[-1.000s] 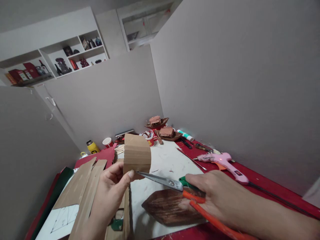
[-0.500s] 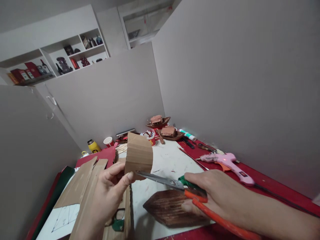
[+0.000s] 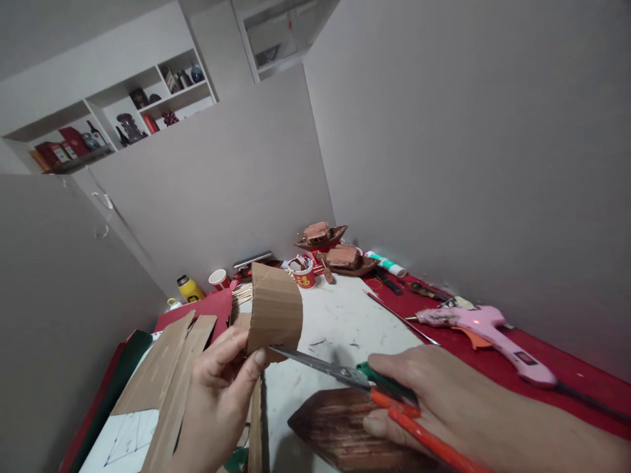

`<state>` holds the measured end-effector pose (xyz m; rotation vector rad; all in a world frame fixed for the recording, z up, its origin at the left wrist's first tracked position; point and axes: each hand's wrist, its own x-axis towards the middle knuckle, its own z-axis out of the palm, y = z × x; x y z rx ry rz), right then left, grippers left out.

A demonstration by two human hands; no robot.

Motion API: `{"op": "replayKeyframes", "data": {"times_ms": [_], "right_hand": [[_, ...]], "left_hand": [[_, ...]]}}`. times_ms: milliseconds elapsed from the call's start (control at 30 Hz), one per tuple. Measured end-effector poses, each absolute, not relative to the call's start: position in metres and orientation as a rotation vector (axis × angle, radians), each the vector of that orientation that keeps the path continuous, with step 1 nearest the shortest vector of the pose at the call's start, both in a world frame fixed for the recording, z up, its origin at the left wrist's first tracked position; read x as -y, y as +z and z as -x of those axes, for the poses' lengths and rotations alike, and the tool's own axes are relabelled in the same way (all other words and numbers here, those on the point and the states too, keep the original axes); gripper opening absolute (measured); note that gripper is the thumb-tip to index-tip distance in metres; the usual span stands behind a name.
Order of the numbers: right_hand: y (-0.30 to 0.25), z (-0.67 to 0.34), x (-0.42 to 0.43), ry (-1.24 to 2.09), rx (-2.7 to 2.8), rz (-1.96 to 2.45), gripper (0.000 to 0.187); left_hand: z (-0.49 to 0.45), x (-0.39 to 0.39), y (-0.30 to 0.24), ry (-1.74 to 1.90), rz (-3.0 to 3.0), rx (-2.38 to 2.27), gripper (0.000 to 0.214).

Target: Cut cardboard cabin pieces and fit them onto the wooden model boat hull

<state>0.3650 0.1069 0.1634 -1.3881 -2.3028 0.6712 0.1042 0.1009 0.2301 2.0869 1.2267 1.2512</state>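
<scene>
My left hand (image 3: pixel 219 387) pinches a curved piece of brown corrugated cardboard (image 3: pixel 275 309) by its lower edge, thumb in front and fingers behind. My right hand (image 3: pixel 434 401) is closed round the orange and green handles of a pair of scissors (image 3: pixel 345 373). The steel blades point left and meet the cardboard's bottom edge, right beside my left thumb. Under the scissors lies a dark brown wooden boat-shaped piece (image 3: pixel 345 430) on the white work mat (image 3: pixel 340 315).
Flat cardboard sheets (image 3: pixel 165 378) lie at the left over a white drawn sheet. A pink glue gun (image 3: pixel 488 335) rests on the red table at the right. Model boats (image 3: pixel 335 246), a red cup, a yellow bottle (image 3: pixel 190 289) and a glue tube stand at the back. Grey partition walls enclose the table.
The view has drifted left and slightly down. Both hands keep their grips; the scissors stay at the cardboard's lower edge and the cardboard has hardly moved.
</scene>
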Motion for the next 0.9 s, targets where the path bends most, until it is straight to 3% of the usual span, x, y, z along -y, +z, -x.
{"op": "replayKeyframes", "data": {"times_ms": [367,533,900], "right_hand": [[0.153,-0.369,-0.113,0.871,2.242,1.482,0.037],[0.154,-0.371,-0.111,0.802,2.246,1.551,0.045],[0.157,-0.375,-0.116,0.568,2.299,1.508,0.032]], "left_hand": [[-0.106,-0.119,0.21,1.186,-1.672,-1.18,0.022],[-0.105,-0.121,0.211,1.153,-1.587,-1.169,0.022],[-0.11,-0.127,0.201,1.149,-1.573,-1.099,0.015]]}}
